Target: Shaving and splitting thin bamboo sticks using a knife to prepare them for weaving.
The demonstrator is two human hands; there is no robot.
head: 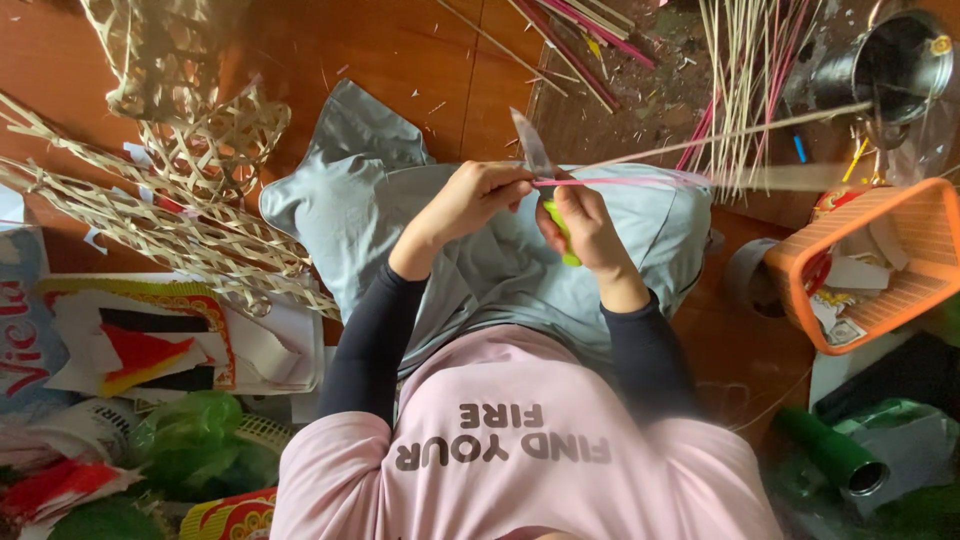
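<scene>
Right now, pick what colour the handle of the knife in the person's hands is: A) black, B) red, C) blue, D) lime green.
D: the knife shows a lime-green handle under the right hand, its grey blade pointing up beside the left hand.

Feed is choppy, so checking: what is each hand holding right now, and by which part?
Right hand grips a knife by its green handle, blade up. Left hand pinches the near end of a thin pink-edged strip.
</scene>
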